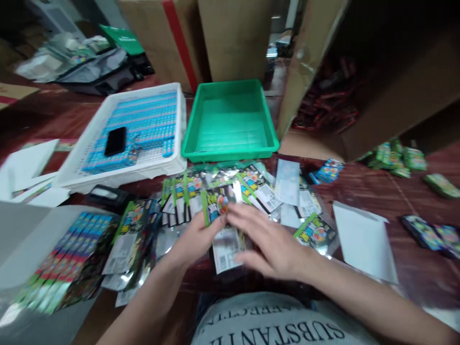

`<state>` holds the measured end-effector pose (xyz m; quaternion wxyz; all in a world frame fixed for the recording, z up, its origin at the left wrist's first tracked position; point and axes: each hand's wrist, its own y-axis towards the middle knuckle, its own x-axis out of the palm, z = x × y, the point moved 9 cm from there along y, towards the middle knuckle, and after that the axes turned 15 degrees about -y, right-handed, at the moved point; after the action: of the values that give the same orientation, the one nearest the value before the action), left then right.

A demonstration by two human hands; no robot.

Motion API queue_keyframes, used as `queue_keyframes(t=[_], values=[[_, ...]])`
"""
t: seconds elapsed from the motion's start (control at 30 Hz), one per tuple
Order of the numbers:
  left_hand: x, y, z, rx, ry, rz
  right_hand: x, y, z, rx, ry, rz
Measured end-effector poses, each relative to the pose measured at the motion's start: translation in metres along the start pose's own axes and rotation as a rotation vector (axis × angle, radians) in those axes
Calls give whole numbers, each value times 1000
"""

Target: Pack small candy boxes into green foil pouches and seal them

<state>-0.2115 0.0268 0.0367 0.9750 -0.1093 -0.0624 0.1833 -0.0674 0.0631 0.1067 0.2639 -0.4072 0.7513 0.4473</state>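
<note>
My left hand (196,235) grips the left edge of a clear plastic packet (224,249) with a black, green and colourful printed front and a white label, its thumb on top. Across the packet's right side lies my right hand (268,239), fingers stretched out and slightly blurred. Similar packets (190,187) overlap in a row just beyond my hands. Another packet (318,230) rests to the right, near my right wrist. On the left is a stack of packets (127,235), next to several rows of coloured strips (72,258).
A green tray (230,151) stands behind the packets. Left of it, a white basket (154,167) holds blue boxes and a black phone (115,141). A large open carton (312,57) rises at the right. A white sheet (364,239) and small packs (427,232) lie on the right.
</note>
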Motion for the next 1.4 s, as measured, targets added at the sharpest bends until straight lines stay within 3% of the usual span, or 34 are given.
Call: queue_keyframes(t=[0.1, 0.2, 0.33, 0.4, 0.5, 0.53, 0.6, 0.67, 0.73, 0.8, 0.87, 0.93, 1.0, 1.07, 1.2, 1.3, 1.4], values=[[50, -1, -3, -12, 293, -305, -27, -5, 36, 157, -214, 3], [81, 4, -7, -13, 405, -415, -40, -20, 57, 241, -354, -62], [121, 7, -8, -5, 352, -552, -62, -44, 72, 380, -386, -109], [138, 4, -7, -24, 310, -641, -67, -53, 72, 347, -260, -256], [157, -1, -11, -161, 188, -748, -79, -68, 57, 152, -10, -461], [160, 0, -14, -218, 149, -741, -87, -73, 55, 114, 38, -454], [158, 12, -16, -238, 99, -612, -108, -80, 64, 190, 33, -259], [149, 29, -12, -121, 57, -372, -125, -97, 87, 453, -25, 89], [144, 38, -12, -3, -26, -183, -113, -124, 105, 734, 26, 324], [149, 39, -22, 49, -86, -102, -72, -141, 111, 912, 117, 320], [155, 38, -34, 85, -17, -65, -36, -150, 111, 1016, 75, 271], [155, 36, -42, 138, 156, -17, -19, -159, 109, 1078, -56, 292], [154, 35, -49, 175, 229, -6, -10, -165, 110, 1086, -99, 311], [152, 35, -55, 196, 98, -37, -6, -170, 115, 1055, -28, 330], [149, 29, -69, 151, -126, -172, -18, -177, 125, 978, 156, 426], [144, 24, -79, 33, -128, -274, -18, -174, 128, 907, 261, 362], [134, 28, -76, -28, -111, -302, -10, -170, 129, 888, 374, 323]])
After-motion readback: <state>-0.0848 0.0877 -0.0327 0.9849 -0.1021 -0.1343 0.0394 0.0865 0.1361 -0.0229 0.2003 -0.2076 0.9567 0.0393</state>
